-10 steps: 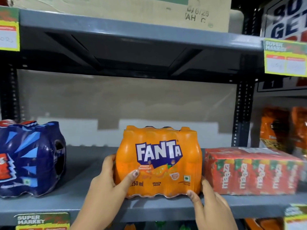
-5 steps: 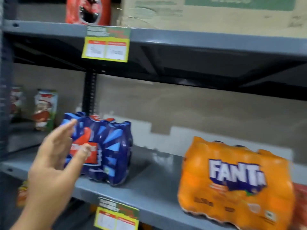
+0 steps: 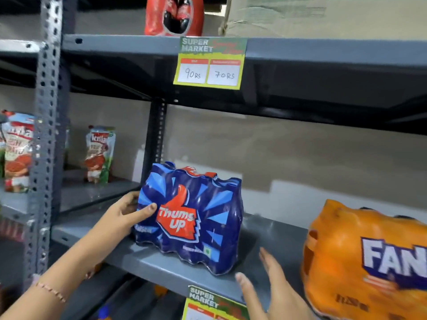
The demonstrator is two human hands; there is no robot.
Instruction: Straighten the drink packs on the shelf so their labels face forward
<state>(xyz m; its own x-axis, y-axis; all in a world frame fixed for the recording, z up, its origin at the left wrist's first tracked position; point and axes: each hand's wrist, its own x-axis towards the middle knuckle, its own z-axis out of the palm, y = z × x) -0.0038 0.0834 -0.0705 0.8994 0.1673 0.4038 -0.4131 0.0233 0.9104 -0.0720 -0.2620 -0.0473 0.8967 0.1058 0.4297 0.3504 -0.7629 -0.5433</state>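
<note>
shelf [image 3: 161,264] holds the packs | orange Fanta pack [image 3: 369,262] sits far right | blue Thums Up pack [image 3: 191,218] stands near the front edge, turned a bit left | left hand [image 3: 129,211] grips its left side | right hand [image 3: 270,285] open, just below its right corner, not touching

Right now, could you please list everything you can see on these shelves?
Thums Up pack: one, blue, middle shelf, label forward.
Fanta pack: one, orange, same shelf, right.
Red drink pack: one, top shelf.
Cardboard box: one, tan, top shelf, right.
Price tag: one, yellow-green, top shelf edge.
Lower price tag: one, middle shelf edge.
Sauce pouches: at least two, red-green, left bay.
Left hand: gripping the Thums Up pack's left side.
Right hand: open, near its right corner, not touching.
</note>
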